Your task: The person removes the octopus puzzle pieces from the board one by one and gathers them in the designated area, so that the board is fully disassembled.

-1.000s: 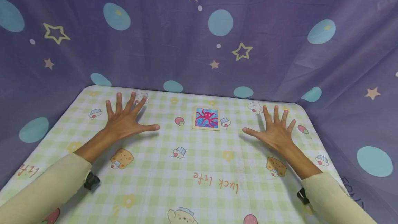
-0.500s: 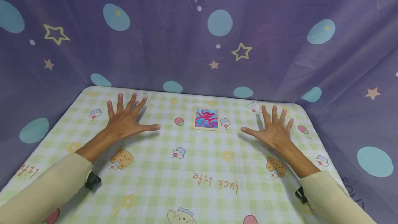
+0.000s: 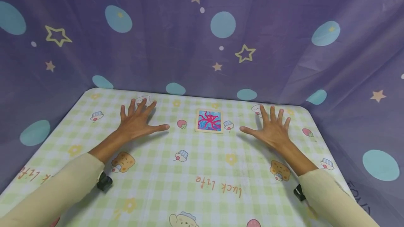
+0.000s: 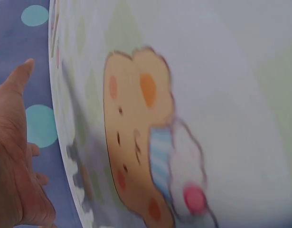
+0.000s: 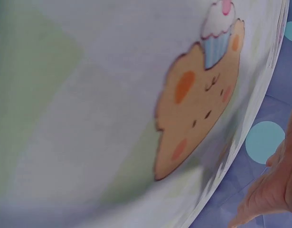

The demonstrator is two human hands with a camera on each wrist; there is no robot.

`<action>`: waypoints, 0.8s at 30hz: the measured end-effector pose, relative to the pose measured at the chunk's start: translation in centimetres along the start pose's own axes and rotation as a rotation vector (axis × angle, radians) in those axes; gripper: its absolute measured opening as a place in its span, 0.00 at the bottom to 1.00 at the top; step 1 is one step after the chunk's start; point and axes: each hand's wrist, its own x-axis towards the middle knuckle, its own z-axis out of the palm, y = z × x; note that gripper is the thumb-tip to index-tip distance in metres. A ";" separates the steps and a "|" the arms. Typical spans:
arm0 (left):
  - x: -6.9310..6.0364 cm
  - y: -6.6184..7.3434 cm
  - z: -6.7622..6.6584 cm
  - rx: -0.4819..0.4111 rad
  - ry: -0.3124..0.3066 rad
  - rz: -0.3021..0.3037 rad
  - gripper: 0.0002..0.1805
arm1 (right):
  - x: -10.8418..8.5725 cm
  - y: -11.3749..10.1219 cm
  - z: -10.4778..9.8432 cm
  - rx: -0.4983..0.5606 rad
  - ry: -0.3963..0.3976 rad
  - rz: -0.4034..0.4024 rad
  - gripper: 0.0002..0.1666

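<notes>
A small square picture puzzle (image 3: pixel 209 121) with a pale frame and a pink octopus on blue lies flat near the far side of the table. To its left, my left hand (image 3: pixel 134 123) is held over the tabletop with fingers spread and thumb toward the puzzle. On the other side my right hand (image 3: pixel 272 129) is spread the same way, thumb pointing inward. Neither hand touches the puzzle or holds anything. Part of the left hand (image 4: pixel 15 156) shows at the edge of the left wrist view, and part of the right hand (image 5: pixel 274 185) in the right wrist view.
A green and white checked cloth (image 3: pixel 202 164) printed with cupcakes, bears and flowers covers the table. Behind and along both sides hangs a purple curtain (image 3: pixel 176 52) with stars and blue dots. Dark straps (image 3: pixel 104 182) sit under the sleeves.
Both hands have moved a little inward, toward the puzzle, the left one rightward and the right one leftward. Their fingers stay spread. The puzzle has not moved on the table.
</notes>
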 end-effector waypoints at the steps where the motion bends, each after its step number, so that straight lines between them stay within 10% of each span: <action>1: 0.1 0.3 0.1 -0.005 0.000 0.001 0.71 | 0.1 -0.1 0.0 0.000 0.005 -0.001 0.84; 24: 1.5 5.2 3.9 -0.141 -0.023 0.159 0.51 | 2.2 -1.7 0.3 0.144 -0.036 -0.072 0.79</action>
